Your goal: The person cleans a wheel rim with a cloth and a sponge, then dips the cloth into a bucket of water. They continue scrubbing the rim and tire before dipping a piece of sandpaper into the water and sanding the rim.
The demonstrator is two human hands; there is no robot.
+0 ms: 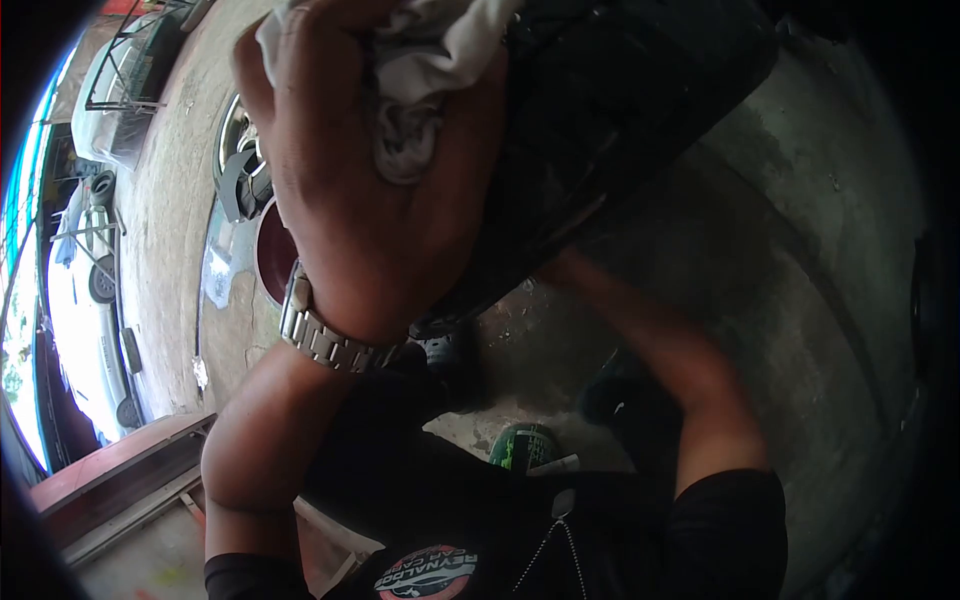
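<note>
My left hand point(385, 230), with a metal-link watch point(325, 338) on its wrist, is raised close to the camera. Its fingers are closed around a crumpled white cloth point(440, 55). Right beside it is a large black panel point(620, 90), tilted across the upper middle; its exact kind is too dark to make out. My right forearm point(650, 320) reaches up to the panel's lower edge. Behind that edge my right hand is mostly hidden, with only the wrist area showing, so its fingers cannot be seen.
A dark red round container point(272, 252) stands on the concrete floor point(165, 225) behind my left wrist. Near my legs is a green can point(522, 447). A reddish frame point(120, 465) lies at lower left. Vehicles, one a white car point(90, 320), stand along the left.
</note>
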